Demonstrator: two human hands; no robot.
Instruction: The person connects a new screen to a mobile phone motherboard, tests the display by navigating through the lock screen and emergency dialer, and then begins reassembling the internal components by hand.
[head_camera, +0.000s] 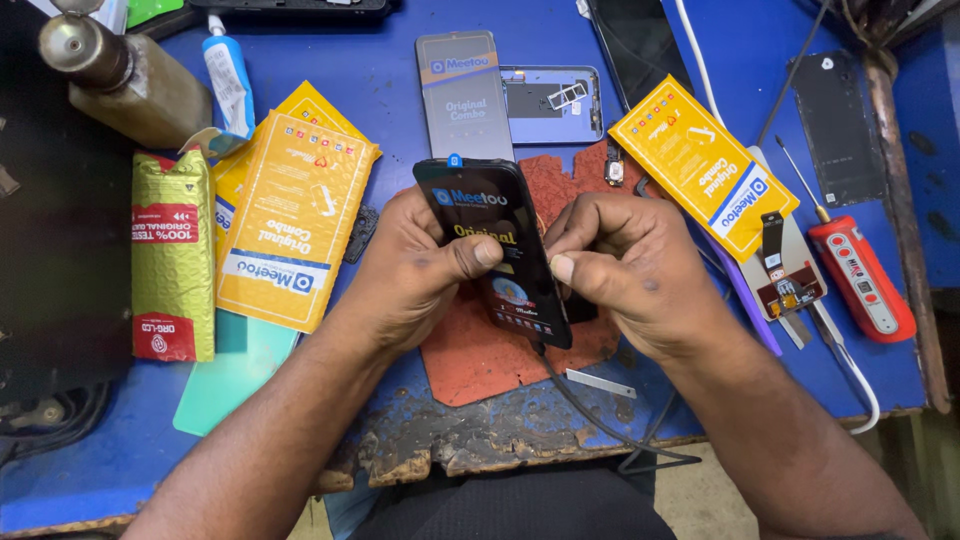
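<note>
Near edge, 6 o'clock: worn blue workbench (90, 470), chipped rim, a thin black cable (585, 405) trailing off it. Centre: left hand (415, 270) and right hand (625, 265) both pinch a black phone screen (495, 245), thumbs pressed on its film-covered face, fingers wrapped behind the edges; screen tilted, held just above a red mat (480, 355). 3 o'clock: red screwdriver (860, 280). 9 o'clock: green padded pouch (172, 255), beside it a yellow packet (290, 215). 1 o'clock: second yellow packet (705, 165). 12 o'clock, far: grey screen panel (463, 95), touching a blue phone back shell (555, 105).
</note>
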